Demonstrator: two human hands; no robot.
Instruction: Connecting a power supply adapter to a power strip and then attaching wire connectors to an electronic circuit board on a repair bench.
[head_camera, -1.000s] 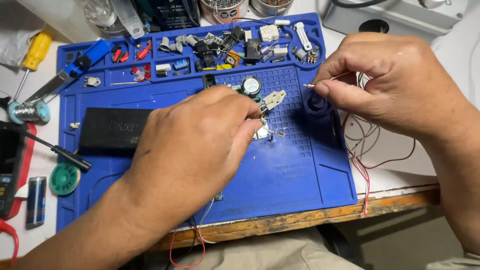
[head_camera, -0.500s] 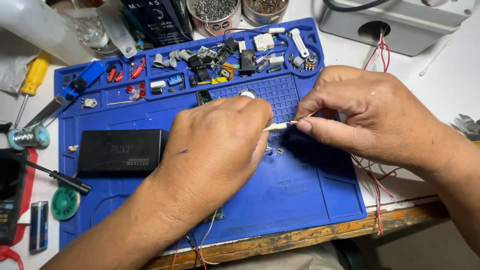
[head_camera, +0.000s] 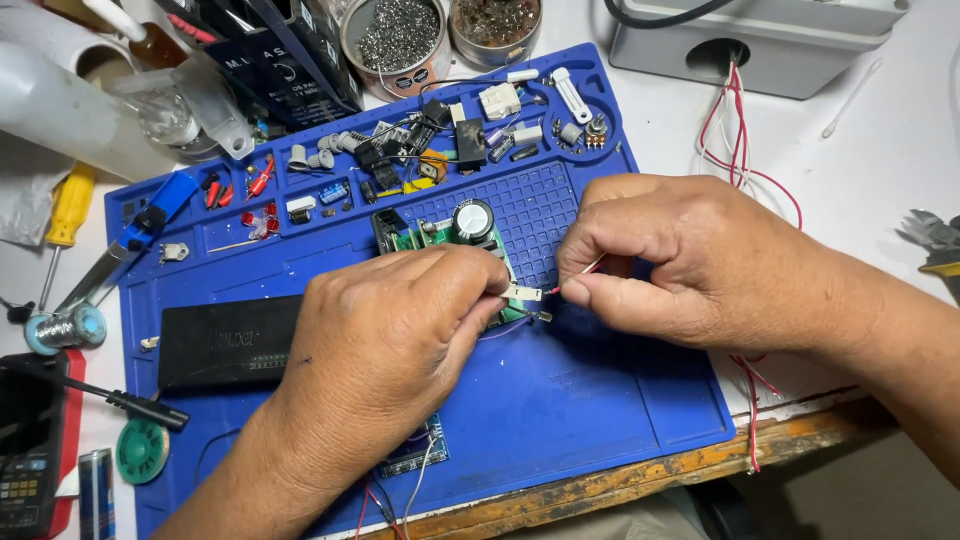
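Over the blue work mat (head_camera: 600, 420), we see the left hand (head_camera: 385, 350) curled on a small green circuit board (head_camera: 440, 238), fingers pinched on a pale connector (head_camera: 522, 293) at its edge. The right hand (head_camera: 680, 265) pinches a thin red wire (head_camera: 585, 272), its tip just beside the connector; whether they touch we cannot tell. A black box (head_camera: 225, 340) lies left of the hands.

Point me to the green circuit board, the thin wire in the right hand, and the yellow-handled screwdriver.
green circuit board (head_camera: 432, 236), head view, bare top edge beside the capacitor.
thin wire (head_camera: 590, 267), head view, stretch emerging between the fingertips.
yellow-handled screwdriver (head_camera: 70, 205), head view, middle of the handle.
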